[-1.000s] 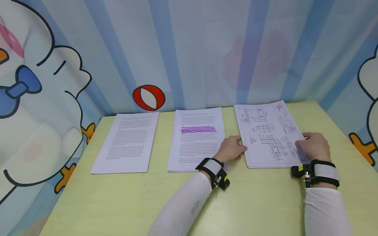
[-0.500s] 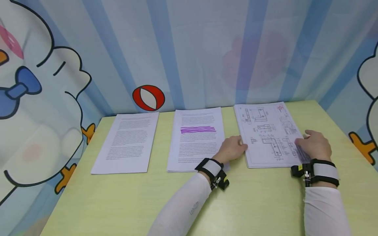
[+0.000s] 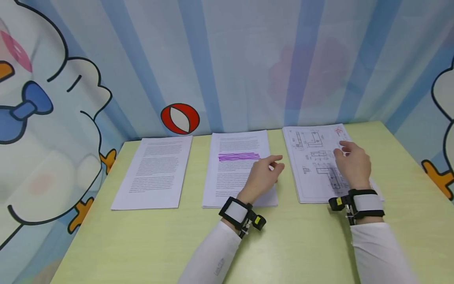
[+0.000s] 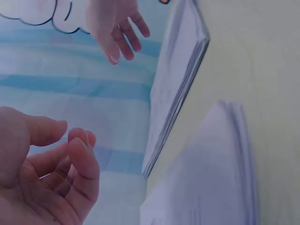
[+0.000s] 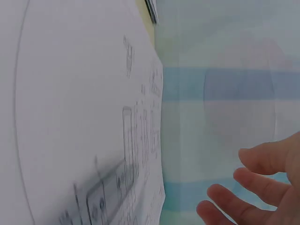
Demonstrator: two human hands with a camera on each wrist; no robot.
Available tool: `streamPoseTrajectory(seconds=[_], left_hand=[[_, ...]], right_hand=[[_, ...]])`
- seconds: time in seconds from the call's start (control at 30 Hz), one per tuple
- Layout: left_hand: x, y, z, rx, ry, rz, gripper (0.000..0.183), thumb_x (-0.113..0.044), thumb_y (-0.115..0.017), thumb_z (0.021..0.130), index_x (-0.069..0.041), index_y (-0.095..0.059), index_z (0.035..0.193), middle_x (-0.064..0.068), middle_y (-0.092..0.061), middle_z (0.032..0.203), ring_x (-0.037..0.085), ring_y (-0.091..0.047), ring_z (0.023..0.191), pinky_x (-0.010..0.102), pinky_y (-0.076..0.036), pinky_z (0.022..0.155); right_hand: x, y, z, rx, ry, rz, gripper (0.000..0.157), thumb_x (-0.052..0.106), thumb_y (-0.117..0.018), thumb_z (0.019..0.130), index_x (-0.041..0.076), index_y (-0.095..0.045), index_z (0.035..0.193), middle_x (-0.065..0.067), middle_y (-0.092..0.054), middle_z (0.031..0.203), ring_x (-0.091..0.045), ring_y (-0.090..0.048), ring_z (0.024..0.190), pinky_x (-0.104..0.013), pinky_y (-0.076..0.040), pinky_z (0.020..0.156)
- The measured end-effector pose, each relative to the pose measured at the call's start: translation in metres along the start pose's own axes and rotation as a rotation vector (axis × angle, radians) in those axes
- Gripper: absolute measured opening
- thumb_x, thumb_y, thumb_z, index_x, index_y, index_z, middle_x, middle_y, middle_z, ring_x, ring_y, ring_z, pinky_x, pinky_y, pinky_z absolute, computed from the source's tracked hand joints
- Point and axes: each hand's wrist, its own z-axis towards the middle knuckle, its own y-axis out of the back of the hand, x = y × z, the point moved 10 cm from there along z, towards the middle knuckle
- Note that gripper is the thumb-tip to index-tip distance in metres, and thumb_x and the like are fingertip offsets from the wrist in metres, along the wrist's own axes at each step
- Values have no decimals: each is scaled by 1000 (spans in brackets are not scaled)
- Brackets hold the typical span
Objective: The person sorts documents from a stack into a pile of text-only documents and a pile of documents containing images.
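Note:
My left hand (image 3: 261, 176) hovers over the right side of the middle stack of paper (image 3: 239, 185), its fingers loosely bent with nothing between them. That stack carries printed text with purple scribbled lines. Above the right-hand stack of paper (image 3: 308, 157), printed with technical drawings, is my right hand (image 3: 354, 165), fingers relaxed and holding nothing. It casts a shadow on the drawing in the right wrist view. The left wrist view shows both hands raised off the stacks, with the left thumb (image 4: 47, 130) near its fingertips.
A third stack of printed paper (image 3: 152, 173) lies at the left of the pale yellow-green table (image 3: 142, 244). Behind the table hangs a blue striped curtain (image 3: 241, 71) with cartoon figures and a red ball picture (image 3: 180, 118).
Both hands have let go of the edges of the drawing stack and lifted. The left hand moved left over the middle stack; the right hand moved left and forward over the drawings.

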Motion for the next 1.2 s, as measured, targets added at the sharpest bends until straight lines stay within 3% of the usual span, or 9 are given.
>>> streamPoseTrajectory(seconds=[0.1,0.2,0.33,0.53,0.83,1.03,1.2], left_hand=[[2,17,-5,-52,-14,-21,32,-19,-56,100,-10,-62,130,-3,-62,89,20,-63,61,20,-42,49],[1,35,-10,-99,-45,-29,30,-17,-56,100,-9,-63,128,0,-62,89,25,-64,63,20,-43,51],[0,60,-15,-142,-90,15,28,-17,-56,99,-8,-65,125,1,-63,89,19,-63,61,21,-44,53],[5,107,-28,-218,-124,121,28,-17,-57,99,-7,-65,124,2,-63,86,12,-58,58,23,-43,50],[43,181,-52,-374,-59,171,28,-15,-58,99,-5,-65,124,7,-66,89,16,-59,61,28,-49,54],[67,232,-69,-477,-15,260,28,-17,-57,99,-5,-65,123,9,-68,90,18,-61,66,30,-50,56],[87,266,-86,-524,37,348,29,-17,-55,100,-3,-65,123,13,-68,93,22,-60,71,33,-48,58]], right_hand=[[35,0,-15,-30,44,57,41,17,-49,99,-3,-53,135,-27,-58,122,-42,-54,106,-55,-45,84],[52,-8,-20,-70,91,104,37,14,-51,98,-2,-56,132,-26,-61,118,-39,-56,103,-54,-46,82],[72,-21,-31,-104,147,199,33,12,-53,98,-1,-60,127,-23,-63,113,-35,-57,100,-50,-47,79],[114,-51,-56,-37,268,382,30,11,-56,98,-2,-61,124,-20,-64,113,-31,-59,100,-45,-47,81],[156,-85,-87,51,376,455,33,11,-59,97,0,-57,129,-17,-62,118,-28,-58,103,-45,-50,79],[173,-100,-96,115,408,475,40,10,-61,96,-1,-54,133,-19,-59,124,-32,-56,107,-47,-49,81],[188,-112,-105,155,429,530,41,9,-61,95,-2,-53,134,-20,-58,127,-33,-55,109,-48,-51,81]])
